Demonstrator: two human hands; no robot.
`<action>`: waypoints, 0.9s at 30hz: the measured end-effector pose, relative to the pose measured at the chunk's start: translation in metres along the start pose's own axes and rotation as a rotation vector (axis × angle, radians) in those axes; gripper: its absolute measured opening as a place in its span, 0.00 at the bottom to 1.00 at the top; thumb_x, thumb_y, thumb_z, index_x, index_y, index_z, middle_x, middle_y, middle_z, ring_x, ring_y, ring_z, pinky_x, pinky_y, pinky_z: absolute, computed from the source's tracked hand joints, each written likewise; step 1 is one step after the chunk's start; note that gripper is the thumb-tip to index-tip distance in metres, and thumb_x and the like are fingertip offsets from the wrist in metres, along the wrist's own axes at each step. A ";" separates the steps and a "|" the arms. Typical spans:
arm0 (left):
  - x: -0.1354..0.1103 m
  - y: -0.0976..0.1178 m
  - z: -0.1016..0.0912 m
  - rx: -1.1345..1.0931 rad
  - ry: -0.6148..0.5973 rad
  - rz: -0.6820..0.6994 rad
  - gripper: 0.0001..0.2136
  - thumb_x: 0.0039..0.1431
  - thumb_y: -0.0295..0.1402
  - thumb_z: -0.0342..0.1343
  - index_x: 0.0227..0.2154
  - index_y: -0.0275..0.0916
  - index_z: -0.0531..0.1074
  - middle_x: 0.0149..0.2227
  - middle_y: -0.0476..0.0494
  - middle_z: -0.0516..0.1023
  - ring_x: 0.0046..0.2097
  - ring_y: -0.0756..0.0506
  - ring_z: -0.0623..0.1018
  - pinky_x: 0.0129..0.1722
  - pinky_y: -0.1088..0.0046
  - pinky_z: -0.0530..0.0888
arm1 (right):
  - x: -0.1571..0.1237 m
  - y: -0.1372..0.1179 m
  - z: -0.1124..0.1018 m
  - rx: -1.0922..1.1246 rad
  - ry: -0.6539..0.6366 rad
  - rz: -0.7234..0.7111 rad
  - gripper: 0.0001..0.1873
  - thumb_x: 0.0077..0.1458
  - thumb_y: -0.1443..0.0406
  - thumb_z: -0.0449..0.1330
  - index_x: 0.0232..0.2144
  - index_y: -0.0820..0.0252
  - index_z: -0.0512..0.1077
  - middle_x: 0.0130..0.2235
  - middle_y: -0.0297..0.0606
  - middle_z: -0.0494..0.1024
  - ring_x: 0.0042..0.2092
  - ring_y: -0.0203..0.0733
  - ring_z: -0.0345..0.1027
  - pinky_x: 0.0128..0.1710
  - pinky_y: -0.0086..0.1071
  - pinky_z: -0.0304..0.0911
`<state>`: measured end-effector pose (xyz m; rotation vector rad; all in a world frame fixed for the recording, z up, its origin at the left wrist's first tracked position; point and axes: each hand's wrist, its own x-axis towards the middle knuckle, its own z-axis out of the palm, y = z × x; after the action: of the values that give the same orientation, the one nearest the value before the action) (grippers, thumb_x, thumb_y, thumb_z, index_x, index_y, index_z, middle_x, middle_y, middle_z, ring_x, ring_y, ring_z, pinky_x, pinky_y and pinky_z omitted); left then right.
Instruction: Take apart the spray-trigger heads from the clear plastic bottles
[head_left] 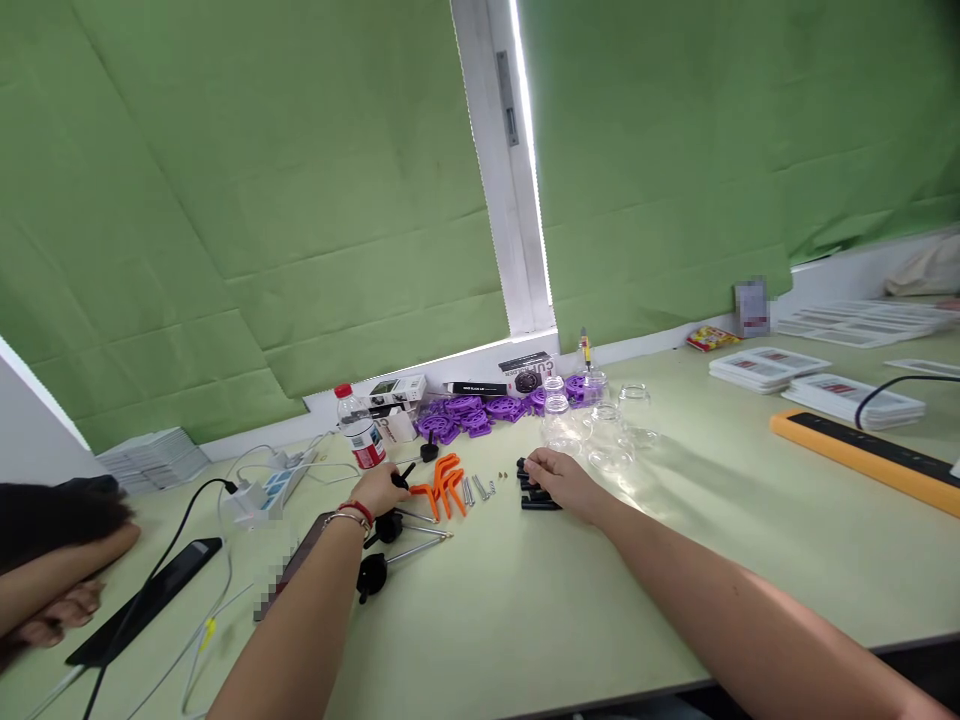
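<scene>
Fingers (pixel 535 466) of the right hand (pixel 561 474) are bent down onto a small stack of black plastic pieces (pixel 538 497) near the middle of the bench (pixel 570 610). They touch the top of the stack, but whether they pinch a piece cannot be told. The left hand (pixel 379 490), with a red cord and a bangle at the wrist, lies curled just beside the orange clips (pixel 444 486). Its fingertips (pixel 400 481) meet a small black part, and how tightly they close on it is hidden.

Between the two hands lie a few loose screws (pixel 480 488). Two black-knobbed metal rods (pixel 390 527) rest nearer the front edge, under the left wrist. Toward the far edge stand clear glass jars (pixel 609 432), a heap of purple parts (pixel 472 414) and a water bottle (pixel 361 437).

Judging by this, the work is at an early stage. Everything seen lies sorted by kind and apart, and no two kinds are visibly joined, so the putting together seems still ahead.

At the left edge another person's arm (pixel 56 575) rests by a dark phone (pixel 150 598).
</scene>
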<state>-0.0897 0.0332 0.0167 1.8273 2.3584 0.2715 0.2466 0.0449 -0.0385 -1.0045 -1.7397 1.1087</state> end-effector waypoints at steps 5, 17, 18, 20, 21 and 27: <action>-0.021 0.006 -0.025 -0.143 0.024 0.103 0.21 0.41 0.36 0.60 0.42 0.39 0.72 0.39 0.44 0.78 0.39 0.43 0.77 0.35 0.73 0.71 | 0.000 0.004 0.000 -0.029 0.020 -0.003 0.15 0.55 0.52 0.51 0.28 0.58 0.65 0.28 0.32 0.69 0.28 0.35 0.56 0.28 0.29 0.53; -0.071 0.070 -0.034 -1.424 -0.082 -0.010 0.18 0.38 0.19 0.56 0.35 0.38 0.65 0.29 0.48 0.71 0.30 0.49 0.76 0.33 0.70 0.75 | 0.001 0.005 0.006 -0.230 0.040 -0.077 0.10 0.55 0.58 0.52 0.28 0.58 0.67 0.26 0.31 0.68 0.28 0.36 0.58 0.29 0.30 0.55; -0.071 0.076 -0.030 -1.511 -0.075 -0.014 0.18 0.38 0.18 0.55 0.35 0.38 0.65 0.29 0.48 0.71 0.30 0.49 0.76 0.33 0.71 0.74 | 0.001 0.005 0.007 -0.260 0.046 -0.077 0.10 0.54 0.59 0.52 0.28 0.58 0.68 0.27 0.32 0.69 0.29 0.37 0.60 0.30 0.31 0.56; -0.068 0.086 -0.019 -1.659 -0.086 0.003 0.20 0.37 0.16 0.52 0.36 0.39 0.66 0.31 0.48 0.71 0.32 0.50 0.76 0.32 0.75 0.73 | 0.002 0.004 0.010 -0.341 0.062 -0.078 0.08 0.54 0.62 0.52 0.29 0.58 0.70 0.29 0.35 0.73 0.31 0.38 0.63 0.32 0.31 0.57; -0.067 0.090 -0.014 -1.718 -0.083 0.006 0.20 0.37 0.16 0.51 0.36 0.40 0.66 0.31 0.48 0.70 0.32 0.51 0.76 0.32 0.76 0.72 | 0.003 0.003 0.012 -0.387 0.068 -0.077 0.08 0.53 0.64 0.53 0.30 0.59 0.71 0.31 0.36 0.74 0.33 0.39 0.64 0.33 0.32 0.58; -0.058 0.095 0.014 -1.893 -0.095 -0.009 0.11 0.53 0.37 0.49 0.38 0.39 0.69 0.35 0.43 0.73 0.32 0.48 0.75 0.31 0.70 0.72 | 0.014 -0.008 0.022 -0.678 0.032 -0.040 0.12 0.53 0.69 0.53 0.35 0.60 0.76 0.39 0.41 0.77 0.42 0.44 0.67 0.42 0.34 0.57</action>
<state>0.0171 0.0003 0.0255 0.6964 0.9026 1.5606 0.2197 0.0492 -0.0346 -1.3610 -2.1495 0.4597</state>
